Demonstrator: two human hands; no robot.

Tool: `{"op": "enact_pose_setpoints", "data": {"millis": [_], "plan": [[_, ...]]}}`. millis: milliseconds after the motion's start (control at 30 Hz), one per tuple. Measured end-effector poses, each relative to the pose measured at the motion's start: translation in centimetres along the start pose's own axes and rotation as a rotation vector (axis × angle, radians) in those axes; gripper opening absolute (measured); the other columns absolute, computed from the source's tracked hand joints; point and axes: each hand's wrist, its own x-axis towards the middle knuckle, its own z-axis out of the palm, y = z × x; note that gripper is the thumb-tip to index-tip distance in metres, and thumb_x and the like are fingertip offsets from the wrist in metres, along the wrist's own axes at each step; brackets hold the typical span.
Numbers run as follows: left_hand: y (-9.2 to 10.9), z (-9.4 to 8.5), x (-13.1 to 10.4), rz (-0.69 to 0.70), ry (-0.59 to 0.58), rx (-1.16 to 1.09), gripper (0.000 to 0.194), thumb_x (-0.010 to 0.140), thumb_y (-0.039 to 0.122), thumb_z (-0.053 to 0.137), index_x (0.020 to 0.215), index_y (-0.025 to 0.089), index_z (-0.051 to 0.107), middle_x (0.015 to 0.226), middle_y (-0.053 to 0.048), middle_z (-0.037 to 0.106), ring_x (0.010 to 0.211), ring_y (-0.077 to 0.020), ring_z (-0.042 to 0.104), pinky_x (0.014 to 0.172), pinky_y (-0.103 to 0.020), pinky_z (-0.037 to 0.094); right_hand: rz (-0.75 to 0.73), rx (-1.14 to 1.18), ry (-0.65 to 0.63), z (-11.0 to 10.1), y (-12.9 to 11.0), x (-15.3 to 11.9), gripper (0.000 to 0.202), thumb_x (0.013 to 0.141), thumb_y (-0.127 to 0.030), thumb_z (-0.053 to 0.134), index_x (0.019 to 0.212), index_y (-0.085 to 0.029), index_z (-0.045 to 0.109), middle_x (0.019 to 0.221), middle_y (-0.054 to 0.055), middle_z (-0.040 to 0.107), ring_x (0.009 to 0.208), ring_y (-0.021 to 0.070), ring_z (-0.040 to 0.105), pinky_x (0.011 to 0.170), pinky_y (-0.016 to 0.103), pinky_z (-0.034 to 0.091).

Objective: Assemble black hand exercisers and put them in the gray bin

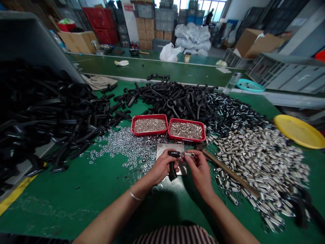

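Hands: two, left (162, 166) and right (202, 173). In the left, one black handle piece (173, 173); in the right, one coil spring (188, 155). Beneath both, one metal plate (162, 147). Just beyond them I count two red trays (149, 134). Right of the right hand: one hammer (231, 173); farther right, one yellow dish (297, 130). Loose rings (124, 145) to the left, loose springs (254, 159) to the right, heaped black parts (177, 98) beyond: many, overlapping, uncountable from here.
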Motion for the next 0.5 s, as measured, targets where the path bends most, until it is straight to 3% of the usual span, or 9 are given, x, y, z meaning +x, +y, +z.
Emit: {"op": "enact_pose_setpoints", "data": {"millis": [200, 333, 400, 500], "plan": [[-0.8, 0.1, 0.6, 0.016, -0.042, 0.003, 0.032, 0.076, 0.019, 0.063, 0.103, 0.021, 0.046, 0.084, 0.001, 0.059, 0.058, -0.0091, 0.052, 0.053, -0.024, 0.044, 0.015, -0.022, -0.078, 0.0, 1.0, 1.2, 0.024, 0.085, -0.039, 0.070, 0.105, -0.026, 0.065, 0.097, 0.002, 0.070, 0.092, 0.0211, 0.065, 0.085, 0.034, 0.050], [-0.3, 0.0, -0.1, -0.119, -0.278, 0.198, 0.044, 0.076, 0.020, 0.068, 0.110, 0.023, 0.041, 0.078, 0.003, 0.061, 0.049, -0.0067, 0.048, 0.048, -0.021, 0.041, 0.157, 0.124, -0.215, -0.7, 1.1, 3.3, 0.023, 0.081, -0.042, 0.075, 0.092, -0.023, 0.069, 0.099, 0.002, 0.068, 0.088, 0.0184, 0.062, 0.080, 0.032, 0.051], [0.6, 0.1, -0.5, -0.167, -0.346, 0.240, 0.045, 0.080, 0.029, 0.070, 0.114, 0.024, 0.041, 0.083, 0.000, 0.064, 0.049, -0.0063, 0.049, 0.050, -0.021, 0.042, 0.233, 0.195, -0.298, -0.5, 0.7, 4.5, 0.027, 0.079, -0.045, 0.076, 0.091, -0.023, 0.069, 0.096, 0.002, 0.068, 0.078, 0.0169, 0.061, 0.069, 0.030, 0.051], [2.2, 0.2, -0.3, -0.174, -0.313, 0.229, 0.034, 0.088, 0.045, 0.063, 0.107, 0.021, 0.048, 0.081, -0.002, 0.066, 0.041, -0.0028, 0.038, 0.041, -0.017, 0.030, 0.214, 0.172, -0.410, 0.5, 0.0, 6.1, 0.031, 0.079, -0.049, 0.075, 0.091, -0.022, 0.069, 0.090, 0.001, 0.067, 0.074, 0.0161, 0.058, 0.065, 0.029, 0.050]]}}
